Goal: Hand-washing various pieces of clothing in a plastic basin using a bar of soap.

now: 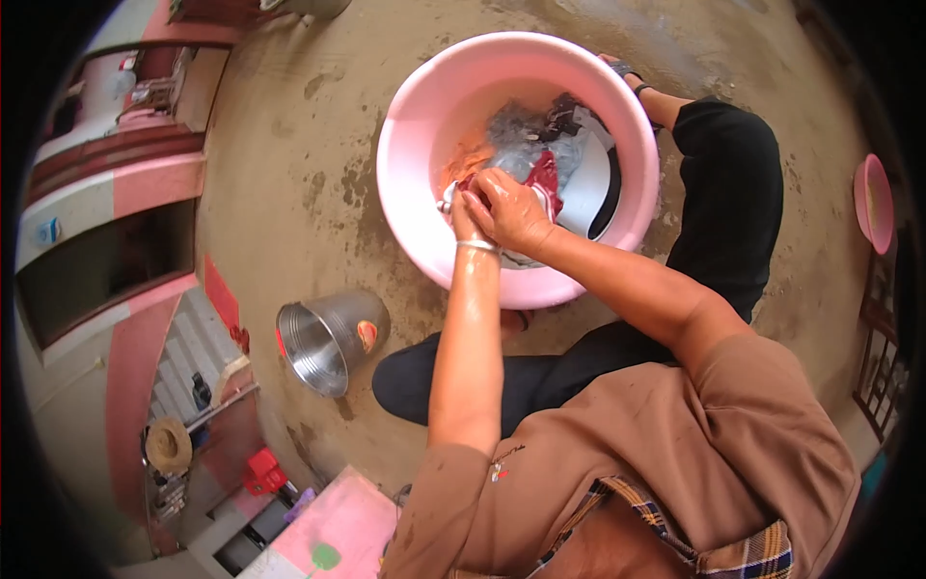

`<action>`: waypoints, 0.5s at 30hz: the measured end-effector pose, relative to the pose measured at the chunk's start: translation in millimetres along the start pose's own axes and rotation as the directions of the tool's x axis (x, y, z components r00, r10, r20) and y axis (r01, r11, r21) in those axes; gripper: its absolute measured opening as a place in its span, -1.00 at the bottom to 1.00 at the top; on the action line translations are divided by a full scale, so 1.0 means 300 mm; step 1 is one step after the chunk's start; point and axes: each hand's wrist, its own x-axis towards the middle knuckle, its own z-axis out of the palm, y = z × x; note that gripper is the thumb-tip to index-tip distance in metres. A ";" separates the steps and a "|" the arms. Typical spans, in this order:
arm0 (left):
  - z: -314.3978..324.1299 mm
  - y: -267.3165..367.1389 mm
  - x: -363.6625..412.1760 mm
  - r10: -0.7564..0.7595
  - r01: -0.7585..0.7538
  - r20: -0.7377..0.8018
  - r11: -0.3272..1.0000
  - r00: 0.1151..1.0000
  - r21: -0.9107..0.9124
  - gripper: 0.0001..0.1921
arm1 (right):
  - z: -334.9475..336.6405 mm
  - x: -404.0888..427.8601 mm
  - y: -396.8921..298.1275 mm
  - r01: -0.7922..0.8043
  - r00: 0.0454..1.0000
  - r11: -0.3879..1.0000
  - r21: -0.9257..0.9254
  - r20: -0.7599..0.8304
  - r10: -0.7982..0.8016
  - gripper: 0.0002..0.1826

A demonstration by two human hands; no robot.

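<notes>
A large pink plastic basin (412,145) holds water and wet clothes. Over its near part my left hand (469,210) and my right hand (510,210) are pressed together, closed on a bunched dark red cloth with white stripes (546,181). My left wrist wears a silver-coloured bracelet. Beyond my hands, an orange cloth (469,157) and a grey-blue cloth (515,130) lie in the water. A white and black item (587,184) rests along the basin's right side. My fingers hide part of the red cloth.
A metal bucket (333,340) lies tipped on its side on the wet-spotted concrete floor, left of my knee. My bent legs in dark trousers (727,195) flank the basin. A smaller pink basin (874,204) is at the far right. A straw hat (168,445) is at lower left.
</notes>
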 end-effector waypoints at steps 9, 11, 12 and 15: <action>0.344 0.115 -0.176 -0.294 0.295 0.073 0.956 0.953 -0.001 -0.62 | -0.117 -0.080 0.590 -0.881 0.466 0.419 0.221 0.240 0.852 -0.30; 0.292 0.183 -0.257 -0.242 0.244 0.048 0.968 0.969 -0.060 -0.57 | -0.031 -0.115 0.368 -0.985 0.114 0.041 0.166 0.458 0.882 -0.30; 0.299 0.173 -0.275 -0.235 0.237 0.043 0.969 0.971 -0.066 -0.56 | -0.007 -0.131 0.370 -0.871 0.277 -0.127 0.474 0.689 0.670 -0.35; 0.216 0.116 -0.291 -0.210 0.205 -0.077 0.977 0.975 -0.065 -0.52 | 0.055 -0.070 0.426 -0.546 0.594 -0.127 0.828 0.489 0.639 -0.60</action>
